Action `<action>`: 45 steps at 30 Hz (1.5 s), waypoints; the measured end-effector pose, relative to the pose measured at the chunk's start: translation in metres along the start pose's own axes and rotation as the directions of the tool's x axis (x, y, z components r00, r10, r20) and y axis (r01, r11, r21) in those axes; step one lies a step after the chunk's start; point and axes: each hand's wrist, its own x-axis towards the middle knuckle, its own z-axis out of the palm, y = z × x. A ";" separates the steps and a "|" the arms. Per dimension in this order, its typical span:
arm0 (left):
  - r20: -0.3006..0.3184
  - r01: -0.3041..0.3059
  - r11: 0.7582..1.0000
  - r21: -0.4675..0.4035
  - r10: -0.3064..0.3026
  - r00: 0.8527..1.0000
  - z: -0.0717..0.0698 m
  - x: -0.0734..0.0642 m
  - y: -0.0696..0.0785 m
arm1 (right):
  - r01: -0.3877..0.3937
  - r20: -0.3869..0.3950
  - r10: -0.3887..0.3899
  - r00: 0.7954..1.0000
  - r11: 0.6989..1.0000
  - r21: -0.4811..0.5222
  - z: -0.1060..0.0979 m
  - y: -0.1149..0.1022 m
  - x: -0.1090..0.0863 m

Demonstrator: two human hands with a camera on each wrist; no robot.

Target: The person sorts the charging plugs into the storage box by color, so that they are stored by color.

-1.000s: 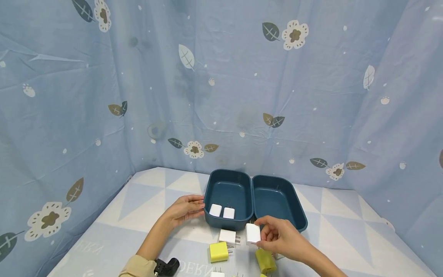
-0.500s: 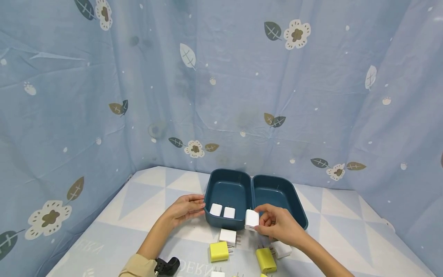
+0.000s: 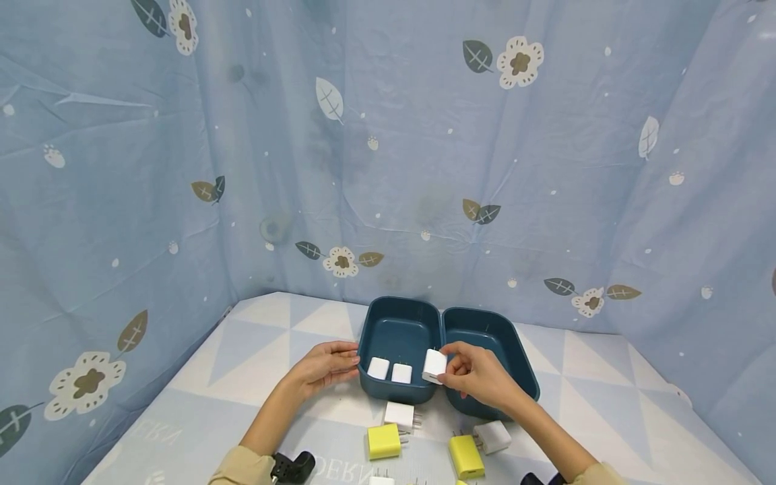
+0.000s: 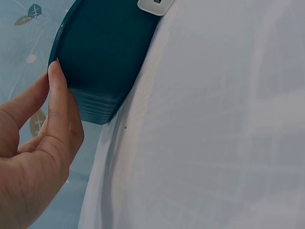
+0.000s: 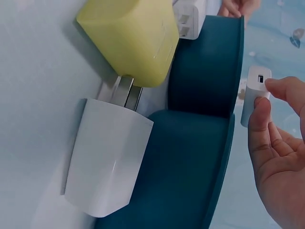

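My right hand [image 3: 481,374] pinches a white USB charger plug [image 3: 434,366] between thumb and fingertips. It is held over the inner front corner of the left blue box [image 3: 388,391], its USB port showing in the right wrist view. Two white charger plugs [image 3: 378,368] lie inside that box, near its front wall. My left hand [image 3: 324,367] touches the box's left side, with extended fingers [image 4: 58,100] at the rim and wall in the left wrist view. A second blue box [image 3: 526,370] stands directly to the right, partly covered by my right hand.
In front of the boxes lie a white charger [image 3: 398,415], a yellow charger [image 3: 384,441], another yellow charger [image 3: 466,457] and a white charger [image 3: 494,437] beside it. More chargers are cut off at the bottom edge. A patterned blue curtain [image 3: 424,168] hangs behind the table.
My right hand has lifted the white charger from in front of the boxes up and forward to the left box's rim. My left hand has stayed against the box.
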 end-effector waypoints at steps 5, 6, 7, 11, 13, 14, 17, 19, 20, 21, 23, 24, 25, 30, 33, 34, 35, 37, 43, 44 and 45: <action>0.008 -0.002 1.000 0.002 0.002 1.000 0.000 -0.001 0.000 | -0.010 -0.006 0.010 1.000 1.000 -0.001 0.002 0.003 0.007; 0.008 -0.002 1.000 0.003 0.002 1.000 0.000 -0.001 0.001 | -0.014 -0.008 0.014 1.000 1.000 0.003 0.002 0.004 0.008; 0.010 -0.003 1.000 0.004 0.003 1.000 0.000 -0.001 0.001 | -0.017 -0.010 0.017 1.000 1.000 0.005 0.002 0.004 0.010; 0.011 -0.004 1.000 0.007 0.004 1.000 0.000 -0.001 0.001 | -0.025 -0.004 0.025 1.000 1.000 0.013 0.003 0.005 0.014; 0.012 -0.006 1.000 0.009 0.006 1.000 0.000 -0.001 0.001 | -0.025 0.003 0.025 1.000 1.000 0.011 0.003 0.005 0.016; 0.011 -0.005 1.000 0.009 0.005 1.000 0.000 -0.001 0.001 | -0.024 0.007 0.024 1.000 1.000 0.011 0.004 0.005 0.016; 0.007 -0.005 1.000 0.009 0.005 1.000 0.001 -0.001 0.001 | -0.025 0.018 0.025 1.000 1.000 0.009 0.005 0.004 0.019; 0.006 -0.006 1.000 0.009 0.006 1.000 0.001 -0.001 0.002 | -0.023 0.021 0.023 1.000 1.000 0.013 0.005 0.004 0.020; 0.006 -0.006 1.000 0.009 0.006 1.000 0.001 -0.001 0.002 | -0.024 0.023 0.024 0.999 1.000 0.014 0.005 0.005 0.020; 0.005 -0.006 1.000 0.009 0.006 1.000 0.001 -0.002 0.002 | -0.025 0.024 0.025 0.999 1.000 0.013 0.006 0.005 0.021; 0.004 -0.007 1.000 0.010 0.007 1.000 0.001 -0.002 0.002 | -0.025 0.026 0.025 0.999 1.000 0.013 0.006 0.005 0.021; 0.005 -0.008 1.000 0.010 0.008 1.000 0.001 -0.002 0.002 | -0.025 0.028 0.025 0.999 1.000 0.011 0.006 0.005 0.022; 0.004 -0.007 1.000 0.008 0.007 1.000 0.001 -0.002 0.002 | -0.026 0.031 0.026 0.999 1.000 0.006 0.006 0.005 0.022; 0.000 0.000 1.000 0.007 0.000 1.000 0.002 -0.002 0.003 | -0.016 0.047 0.017 0.999 1.000 -0.023 0.006 0.005 0.023; -0.005 0.003 1.000 0.010 -0.003 1.000 0.002 -0.002 0.003 | -0.006 0.060 0.009 0.998 0.999 -0.044 0.006 0.004 0.023; -0.007 0.004 1.000 0.011 -0.004 1.000 0.002 -0.002 0.003 | -0.003 0.062 0.007 0.998 0.999 -0.051 0.006 0.004 0.023; -0.008 0.004 1.000 0.011 -0.003 1.000 0.002 -0.003 0.003 | -0.001 0.063 0.005 0.998 0.998 -0.055 0.005 0.004 0.022; -0.011 0.004 1.000 0.012 -0.004 1.000 0.002 -0.003 0.003 | 0.005 0.061 -0.001 0.998 0.998 -0.055 0.005 0.004 0.022; -0.011 0.005 1.000 0.013 -0.004 1.000 0.002 -0.003 0.003 | -0.002 0.048 0.004 0.999 0.999 -0.043 0.006 0.004 0.020; -0.010 0.005 1.000 0.012 -0.005 1.000 0.002 -0.003 0.003 | -0.008 0.044 0.010 0.999 0.999 -0.042 0.006 0.005 0.020; -0.009 0.005 1.000 0.012 -0.005 1.000 0.002 -0.003 0.003 | -0.008 0.037 0.009 0.999 0.999 -0.039 0.006 0.005 0.019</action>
